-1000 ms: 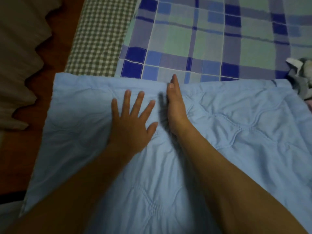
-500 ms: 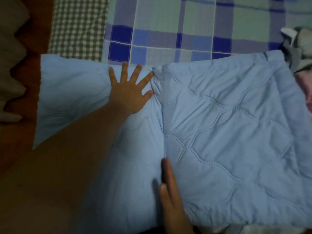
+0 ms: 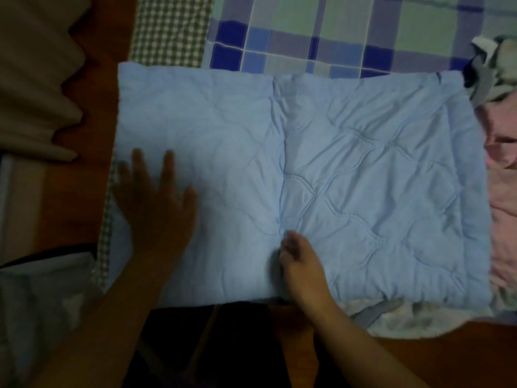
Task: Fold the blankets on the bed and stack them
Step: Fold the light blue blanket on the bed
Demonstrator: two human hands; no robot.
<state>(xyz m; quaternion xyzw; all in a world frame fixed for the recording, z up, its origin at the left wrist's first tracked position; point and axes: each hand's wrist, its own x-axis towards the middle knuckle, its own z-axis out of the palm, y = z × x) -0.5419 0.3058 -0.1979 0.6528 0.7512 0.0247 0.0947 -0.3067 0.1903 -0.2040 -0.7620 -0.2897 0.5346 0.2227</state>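
Left hand (image 3: 152, 203): lies flat, palm down, fingers spread, on the left half of the light blue quilted blanket (image 3: 363, 177); motion blur softens it.
Right hand (image 3: 300, 264): rests at the near end of the crease that runs down the blanket's middle, fingers bent against the fabric; whether they pinch it cannot be told.
Blanket: folded into a wide rectangle on the bed, under both hands and reaching well past the right hand to the right.
Plaid sheet (image 3: 349, 29): blue and green, covering the bed beyond both hands, past the blanket's far edge.
Checked cloth (image 3: 170, 29): beyond the left hand, beside the plaid sheet.
Pink fabric (image 3: 503, 208): well to the right of the right hand, touching the blanket's right edge.
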